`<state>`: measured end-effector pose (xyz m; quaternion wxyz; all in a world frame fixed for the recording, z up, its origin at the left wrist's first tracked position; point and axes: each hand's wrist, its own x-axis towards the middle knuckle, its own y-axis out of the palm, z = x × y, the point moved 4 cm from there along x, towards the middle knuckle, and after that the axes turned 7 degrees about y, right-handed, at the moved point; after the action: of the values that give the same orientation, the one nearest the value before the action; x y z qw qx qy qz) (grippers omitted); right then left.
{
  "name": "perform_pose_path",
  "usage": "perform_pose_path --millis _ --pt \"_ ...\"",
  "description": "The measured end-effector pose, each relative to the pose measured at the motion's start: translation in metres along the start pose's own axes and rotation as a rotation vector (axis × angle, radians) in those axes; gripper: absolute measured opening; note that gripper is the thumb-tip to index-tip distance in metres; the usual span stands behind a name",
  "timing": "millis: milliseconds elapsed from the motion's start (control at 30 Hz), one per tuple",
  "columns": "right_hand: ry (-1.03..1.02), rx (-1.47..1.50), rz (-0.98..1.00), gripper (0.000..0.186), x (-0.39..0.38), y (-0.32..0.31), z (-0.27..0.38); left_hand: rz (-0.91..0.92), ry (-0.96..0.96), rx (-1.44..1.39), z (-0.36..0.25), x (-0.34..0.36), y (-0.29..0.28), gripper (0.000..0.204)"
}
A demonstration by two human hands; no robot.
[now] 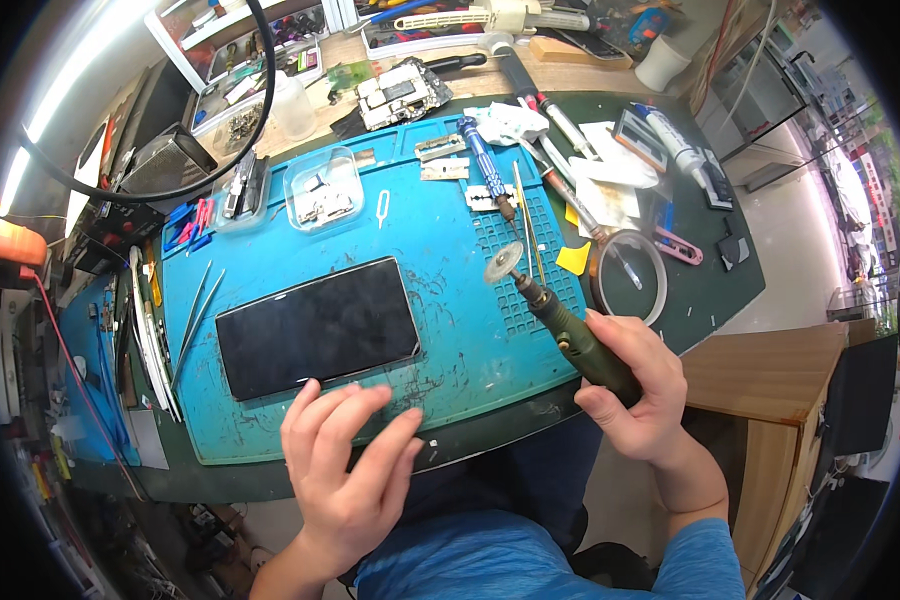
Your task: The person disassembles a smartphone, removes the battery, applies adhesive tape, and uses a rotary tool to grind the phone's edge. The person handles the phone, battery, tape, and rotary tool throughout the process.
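My right hand (638,385) is wrapped round the dark green body of a rotary tool (585,345). A thin round cutting disc (504,262) sits at its tip, above the right part of a blue repair mat (450,350). Left of it a smartphone (315,325) lies flat, its black screen facing up, turned slightly. My left hand (348,450) is at the phone's near edge with the fingers spread, holding nothing; whether a fingertip touches the phone I cannot tell. Beyond the disc lies a blue-handled screwdriver (486,170).
Tweezers (198,312) lie left of the phone. Behind it stand a clear tub of small parts (325,190) and a SIM pin (383,208). A tape roll (630,278) and yellow scrap (573,259) are to the right. A black cable (268,80) arches across the upper left.
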<state>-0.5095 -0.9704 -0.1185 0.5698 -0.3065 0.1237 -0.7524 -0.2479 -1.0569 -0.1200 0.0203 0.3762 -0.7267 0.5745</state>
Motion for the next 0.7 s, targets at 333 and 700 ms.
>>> perform_pose_path --millis 333,700 --pt "0.017 -0.009 -0.001 0.058 0.000 -0.002 -0.001 -0.073 0.001 0.070 0.016 0.013 -0.011 0.025" --pt "0.051 -0.016 0.026 0.064 -0.003 -0.001 -0.006 0.000 0.034 0.126 0.018 0.022 -0.002 0.034"
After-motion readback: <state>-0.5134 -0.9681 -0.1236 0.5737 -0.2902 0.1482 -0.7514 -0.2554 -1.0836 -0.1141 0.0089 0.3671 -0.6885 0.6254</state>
